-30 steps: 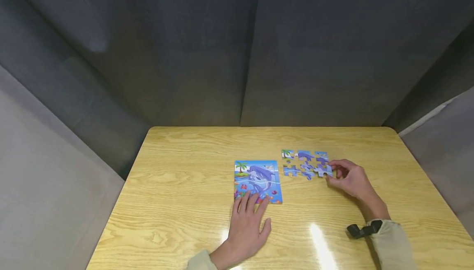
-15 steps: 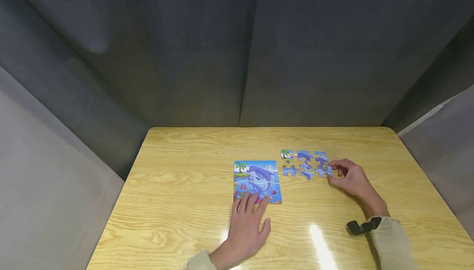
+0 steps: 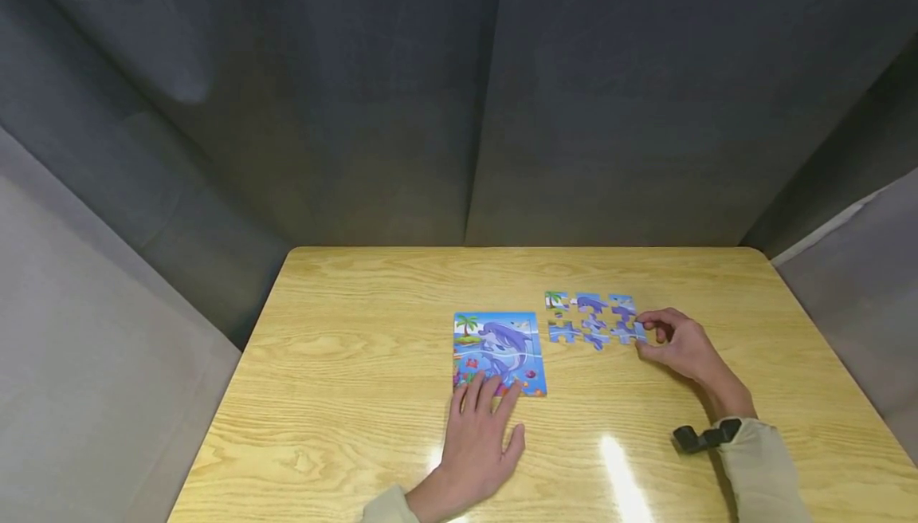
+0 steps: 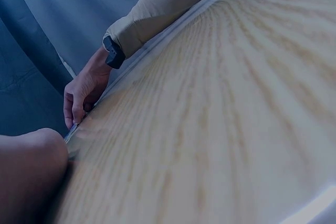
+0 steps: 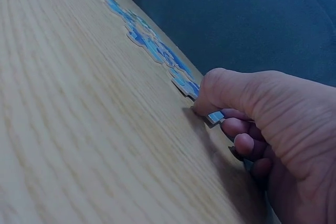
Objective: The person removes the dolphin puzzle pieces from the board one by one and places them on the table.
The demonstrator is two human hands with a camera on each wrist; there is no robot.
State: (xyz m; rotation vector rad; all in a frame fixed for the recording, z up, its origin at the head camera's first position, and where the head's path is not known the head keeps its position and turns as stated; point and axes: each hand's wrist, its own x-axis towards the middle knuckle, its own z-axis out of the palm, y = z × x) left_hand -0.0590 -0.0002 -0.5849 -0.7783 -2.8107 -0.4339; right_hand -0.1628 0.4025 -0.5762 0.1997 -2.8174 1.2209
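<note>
My right hand (image 3: 680, 348) pinches a blue jigsaw piece (image 5: 214, 117) between thumb and fingers, low at the table, at the right end of the lower row of pieces. Several other jigsaw pieces (image 3: 591, 302) with parts of a dolphin, sea and palm tree lie close together in two loose rows to its left. My left hand (image 3: 475, 447) lies with fingers spread and straight, fingertips resting on the lower edge of a square dolphin picture board (image 3: 502, 340). The fingers cover part of the board's bottom.
A light wood-grain table (image 3: 344, 348) spans the front, with its far edge near dark grey curtains (image 3: 373, 108). Paler grey fabric (image 3: 86, 348) hangs at the left and right. A black wrist strap device (image 3: 706, 436) sits at the right sleeve (image 3: 763, 467).
The pinched piece has settled lower and slightly right, from slightly raised and tilted to flat in line with the row. The left hand and the board stay in place.
</note>
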